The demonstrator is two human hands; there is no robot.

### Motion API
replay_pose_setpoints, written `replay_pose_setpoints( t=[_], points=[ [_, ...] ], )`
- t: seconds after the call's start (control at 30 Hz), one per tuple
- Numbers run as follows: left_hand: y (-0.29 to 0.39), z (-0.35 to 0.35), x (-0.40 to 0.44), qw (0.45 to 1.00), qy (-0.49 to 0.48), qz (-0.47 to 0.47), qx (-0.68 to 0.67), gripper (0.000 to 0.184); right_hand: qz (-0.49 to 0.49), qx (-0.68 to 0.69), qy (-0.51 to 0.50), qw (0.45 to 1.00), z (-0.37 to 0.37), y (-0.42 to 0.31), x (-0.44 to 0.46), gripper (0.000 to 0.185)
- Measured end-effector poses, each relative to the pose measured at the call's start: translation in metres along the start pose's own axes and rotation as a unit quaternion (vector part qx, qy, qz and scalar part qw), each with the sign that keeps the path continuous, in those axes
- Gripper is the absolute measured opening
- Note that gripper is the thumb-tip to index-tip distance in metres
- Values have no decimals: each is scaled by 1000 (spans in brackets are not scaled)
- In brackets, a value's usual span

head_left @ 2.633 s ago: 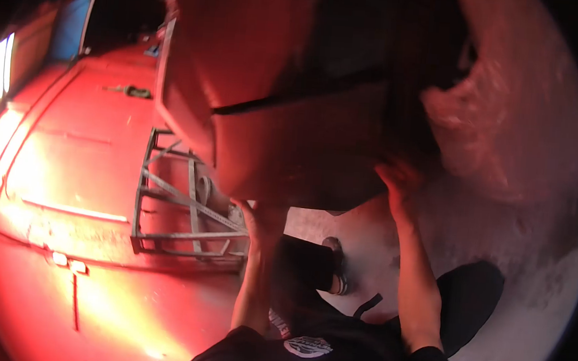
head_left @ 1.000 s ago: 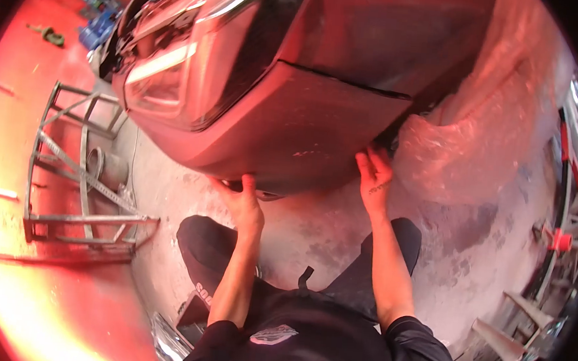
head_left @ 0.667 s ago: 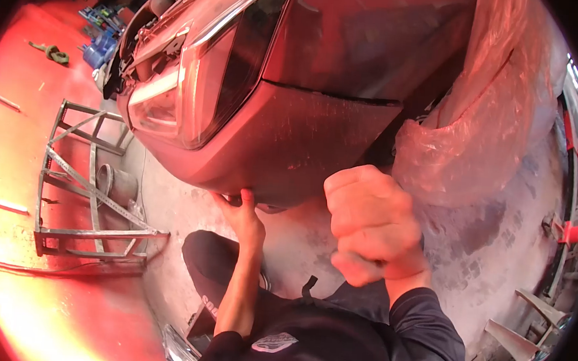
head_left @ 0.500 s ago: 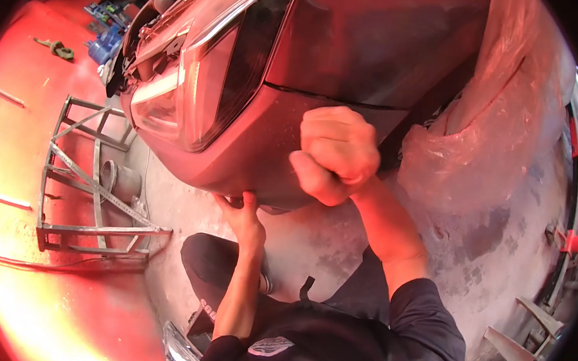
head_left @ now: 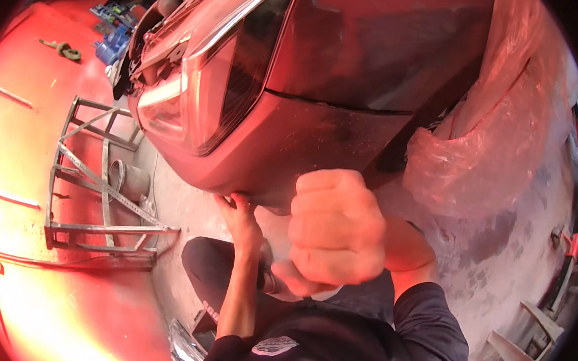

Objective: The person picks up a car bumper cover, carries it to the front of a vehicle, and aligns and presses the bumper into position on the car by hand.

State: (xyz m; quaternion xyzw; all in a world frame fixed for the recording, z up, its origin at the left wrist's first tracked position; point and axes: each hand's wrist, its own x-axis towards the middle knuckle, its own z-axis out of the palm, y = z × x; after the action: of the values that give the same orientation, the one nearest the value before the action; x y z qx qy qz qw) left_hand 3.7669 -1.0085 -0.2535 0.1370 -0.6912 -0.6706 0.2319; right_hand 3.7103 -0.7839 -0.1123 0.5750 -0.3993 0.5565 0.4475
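My left hand (head_left: 241, 223) is at the lower edge of the car's dark bumper (head_left: 319, 139), with thumb and fingers against the edge; some fingertips are hidden beneath it. My right hand (head_left: 337, 227) is a closed fist, knuckles toward me, raised in front of the bumper and apart from it. Nothing shows in the fist. Left of the bumper's painted side sits the headlight (head_left: 201, 100). A dark seam separates the bumper from the fender (head_left: 379, 46) above, and the bumper surface carries small pale specks.
Clear plastic sheeting (head_left: 478, 160) hangs at the right of the car. On the left stand a metal frame (head_left: 111, 181) and a bucket (head_left: 130, 181). Metal stand legs (head_left: 515, 354) are at lower right. A blue jug (head_left: 113, 46) lies farther back.
My right fist has come away from the bumper, down and back toward me. My left hand stays at the bumper's lower edge, its thumb shifted slightly left.
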Motion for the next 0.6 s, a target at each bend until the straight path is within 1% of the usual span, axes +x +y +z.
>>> replay_pose_setpoints(
  t=[0.07,0.1,0.17,0.2,0.23,0.27,0.3,0.33,0.37,0.43,0.53,0.57,0.6],
  points=[
    [4,1,-2,1000,-6,7,5,101,-8,29,15,999,3,-4,0,26],
    [7,3,-2,1000,-1,19,16,102,-6,54,1,999,2,-9,4,25],
    [-7,-5,4,1000,-3,18,21,102,-36,46,-28,998,-7,-10,6,24],
    [-7,-6,8,1000,-5,21,22,102,-46,24,-3,999,-5,15,-2,26],
    [-5,-10,5,999,-2,-24,21,99,-54,1,22,998,-4,39,-10,29],
    [-10,-12,8,999,3,-46,-13,96,-40,-25,49,998,0,60,-20,32],
    [-11,-13,3,999,11,-44,-18,94,-25,-49,75,996,4,78,-24,34],
    [-11,-9,9,999,14,-31,-28,92,-13,-64,63,996,2,83,-26,35],
    [-11,-14,3,999,16,-33,-33,92,17,-78,53,995,2,77,-28,36],
    [-14,-12,9,998,8,-26,-52,91,46,-101,31,993,-1,68,-29,37],
    [5,3,5,999,-7,-10,-33,92,70,-106,3,992,-1,39,-38,38],
    [8,5,2,999,-7,-7,-42,80,76,-96,-2,992,-6,29,-44,38],
    [3,-2,4,999,-13,-5,-30,77,77,-86,-7,993,-12,22,-48,38]
  ],
)
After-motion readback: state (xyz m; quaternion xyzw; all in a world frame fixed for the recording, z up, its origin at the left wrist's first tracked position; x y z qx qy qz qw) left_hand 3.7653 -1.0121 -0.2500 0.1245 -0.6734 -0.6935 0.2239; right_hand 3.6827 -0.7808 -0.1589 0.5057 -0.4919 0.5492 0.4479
